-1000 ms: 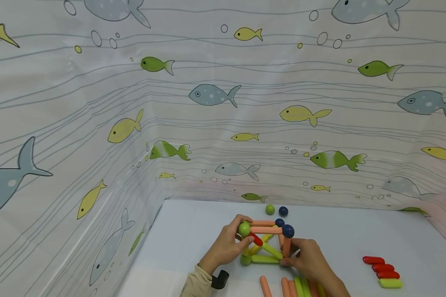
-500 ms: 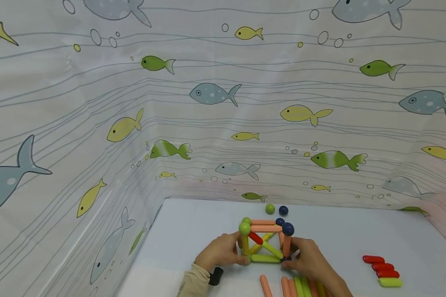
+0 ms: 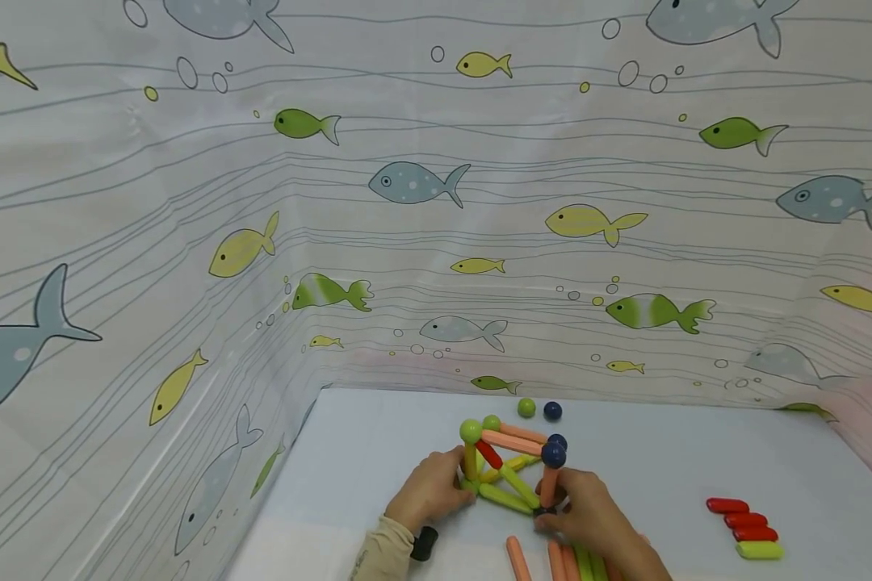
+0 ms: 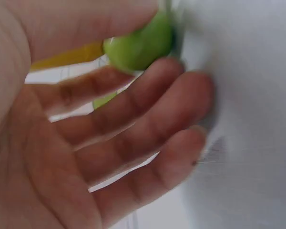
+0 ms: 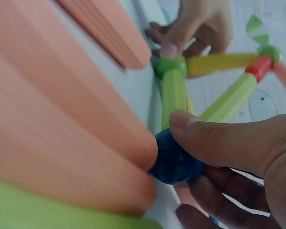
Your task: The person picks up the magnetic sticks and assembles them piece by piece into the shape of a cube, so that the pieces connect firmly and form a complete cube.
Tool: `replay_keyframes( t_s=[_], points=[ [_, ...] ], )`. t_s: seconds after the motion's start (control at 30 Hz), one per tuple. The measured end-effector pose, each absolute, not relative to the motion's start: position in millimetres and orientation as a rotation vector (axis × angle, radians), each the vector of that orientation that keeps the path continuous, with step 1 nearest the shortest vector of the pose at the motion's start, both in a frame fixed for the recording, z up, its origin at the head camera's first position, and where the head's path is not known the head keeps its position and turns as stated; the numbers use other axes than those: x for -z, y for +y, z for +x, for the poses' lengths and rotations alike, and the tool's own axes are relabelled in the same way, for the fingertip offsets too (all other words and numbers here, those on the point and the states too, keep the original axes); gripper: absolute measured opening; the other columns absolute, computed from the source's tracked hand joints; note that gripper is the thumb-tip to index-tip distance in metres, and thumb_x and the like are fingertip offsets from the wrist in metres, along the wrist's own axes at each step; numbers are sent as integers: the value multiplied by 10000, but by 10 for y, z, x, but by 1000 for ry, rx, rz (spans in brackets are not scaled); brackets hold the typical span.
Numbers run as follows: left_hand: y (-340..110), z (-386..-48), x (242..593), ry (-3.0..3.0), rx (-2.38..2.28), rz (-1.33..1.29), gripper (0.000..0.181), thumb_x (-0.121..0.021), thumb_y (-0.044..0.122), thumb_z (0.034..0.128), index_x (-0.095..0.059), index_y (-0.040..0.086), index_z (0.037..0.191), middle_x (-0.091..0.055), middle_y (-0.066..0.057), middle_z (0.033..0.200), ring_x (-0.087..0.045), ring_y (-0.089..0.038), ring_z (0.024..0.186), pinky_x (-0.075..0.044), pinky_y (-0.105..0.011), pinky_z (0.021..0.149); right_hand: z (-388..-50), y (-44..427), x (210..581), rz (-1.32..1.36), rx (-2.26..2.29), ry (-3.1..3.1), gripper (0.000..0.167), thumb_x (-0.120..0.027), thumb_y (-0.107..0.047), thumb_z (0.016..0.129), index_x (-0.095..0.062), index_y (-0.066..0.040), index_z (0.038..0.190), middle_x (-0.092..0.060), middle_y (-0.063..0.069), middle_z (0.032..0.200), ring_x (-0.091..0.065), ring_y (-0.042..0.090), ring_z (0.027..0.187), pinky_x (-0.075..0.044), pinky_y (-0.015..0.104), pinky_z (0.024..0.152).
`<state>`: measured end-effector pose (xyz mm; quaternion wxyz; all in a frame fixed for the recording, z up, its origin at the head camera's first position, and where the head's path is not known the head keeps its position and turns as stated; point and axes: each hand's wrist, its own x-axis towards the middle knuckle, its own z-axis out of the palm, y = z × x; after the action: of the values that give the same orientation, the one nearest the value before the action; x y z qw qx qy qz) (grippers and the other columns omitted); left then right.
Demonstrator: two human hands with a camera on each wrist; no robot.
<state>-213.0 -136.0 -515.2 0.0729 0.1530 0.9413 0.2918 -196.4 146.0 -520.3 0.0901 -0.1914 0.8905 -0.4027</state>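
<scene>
A box-like frame of coloured sticks and balls stands on the white table (image 3: 334,436) between both hands. Salmon sticks (image 3: 512,442) run along its top, from green balls (image 3: 471,431) at left to dark blue balls (image 3: 554,453) at right. A red stick (image 3: 489,454) and a yellow-green stick (image 3: 517,486) form a diagonal on the front. My left hand (image 3: 430,486) pinches the lower left green ball (image 4: 140,45) between thumb and fingers. At the lower right corner, my right hand (image 3: 589,504) grips a dark blue ball (image 5: 176,160), thumb on top.
Loose salmon and green sticks (image 3: 558,561) lie in a row at the near edge, close under my right hand. Red sticks (image 3: 744,520) and a yellow-green one (image 3: 760,550) lie at right. A green ball (image 3: 526,407) and a blue ball (image 3: 552,411) sit behind the frame.
My left hand has gone from the upper left green ball down to the lower one. The frame has turned, its left end swinging away and its right end coming nearer.
</scene>
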Motion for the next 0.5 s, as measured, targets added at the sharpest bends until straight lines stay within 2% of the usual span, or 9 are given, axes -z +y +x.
replay_keyframes(
  t_s=[0.27, 0.37, 0.5],
  points=[
    [-1297, -2203, 5369, 3047, -1126, 399, 288, -810, -12, 854, -676, 15, 1107, -618, 36, 676, -503, -25, 578, -434, -217, 537, -1863, 1279, 5217, -546, 1126, 2747, 331, -945, -197, 792, -646, -176, 933, -705, -66, 893, -666, 82, 835, -559, 254, 677],
    [-1249, -2218, 5430, 3046, -1315, 336, 318, -775, -61, 855, -663, -21, 1150, -678, -11, 708, -575, -40, 606, -479, -228, 566, -1817, 1187, 5237, -528, 1117, 2807, 348, -944, -187, 791, -618, -210, 912, -710, -66, 939, -666, 75, 871, -554, 248, 704],
    [-1202, -2230, 5455, 2882, -1555, 292, 403, -734, -66, 891, -611, -70, 1275, -745, -90, 862, -701, -118, 726, -567, -267, 649, -1779, 1063, 5265, -516, 1128, 2855, 355, -926, -160, 812, -595, -229, 919, -698, -69, 971, -666, 66, 900, -567, 249, 731]
  ],
)
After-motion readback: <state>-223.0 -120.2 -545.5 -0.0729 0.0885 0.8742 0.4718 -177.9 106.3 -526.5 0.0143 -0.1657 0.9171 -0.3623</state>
